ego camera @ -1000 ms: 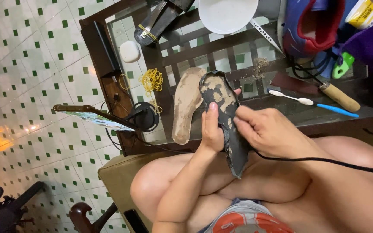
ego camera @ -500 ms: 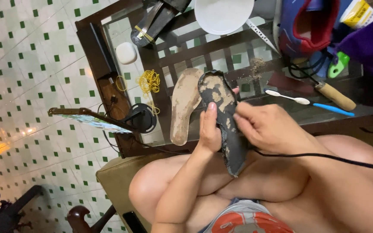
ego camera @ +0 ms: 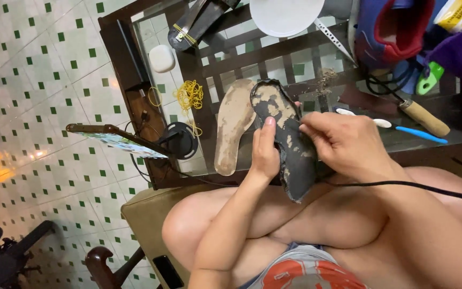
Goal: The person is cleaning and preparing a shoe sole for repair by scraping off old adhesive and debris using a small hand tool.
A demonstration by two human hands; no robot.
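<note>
Holding the black, flat rubber shoe sole with patchy tan glue residue (ego camera: pixel 287 142) over my lap, I have my left hand (ego camera: pixel 266 152) clasped round its near edge, thumb pressed flat, while my right hand (ego camera: pixel 343 144) pinches the far edge. It looks light, thin and bendy; gripping both edges suits it.

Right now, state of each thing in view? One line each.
Left hand: gripping the black sole, thumb on top.
Right hand: fingers pinching the sole's edge.
Black sole: held up off the table, patchy tan residue on its face.
Tan insole: lying flat on the glass table, untouched.
Yellow rubber bands: loose heap on the glass.
Blue shoe: on the table, red lining showing.
Wooden-handled tool: lying down, not in use.
</note>
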